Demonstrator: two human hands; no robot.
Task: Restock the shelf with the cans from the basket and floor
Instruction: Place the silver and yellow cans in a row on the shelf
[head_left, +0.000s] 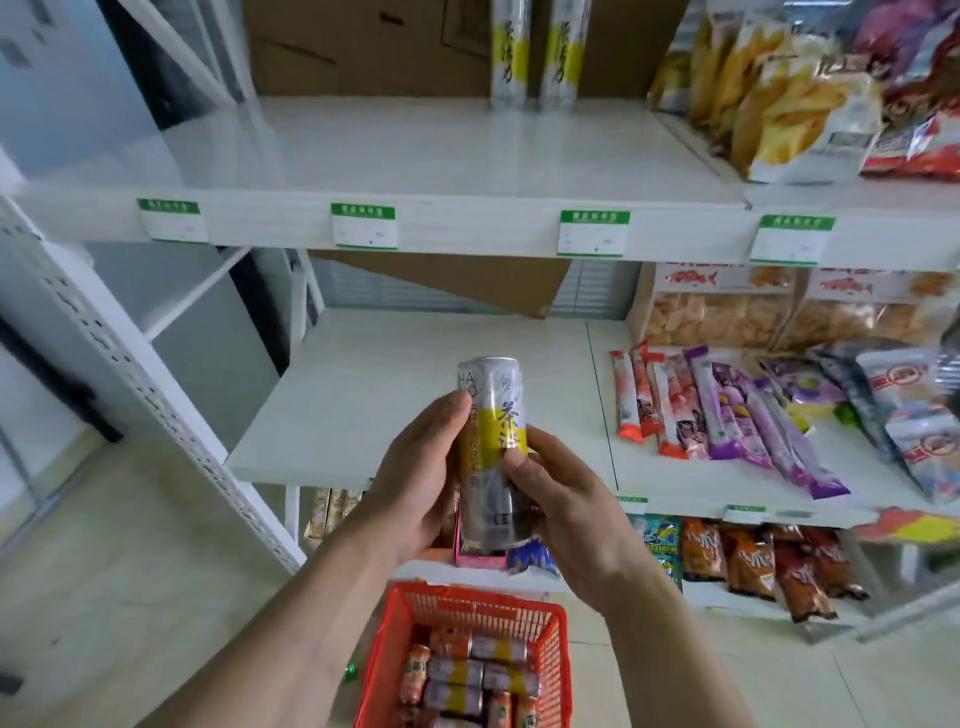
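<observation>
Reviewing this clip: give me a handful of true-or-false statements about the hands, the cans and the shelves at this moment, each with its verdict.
1. Both hands hold one upright can. True: the left hand and right hand grip the yellow-banded can.
2. The red basket is empty. False: the red basket holds several cans lying on their sides.
3. Two tall cans already stand on the upper shelf. True: the two shelved cans stand side by side at the back of the upper shelf.
4. The held can rests on the middle shelf. False: it is held in the air in front of the middle shelf.
</observation>
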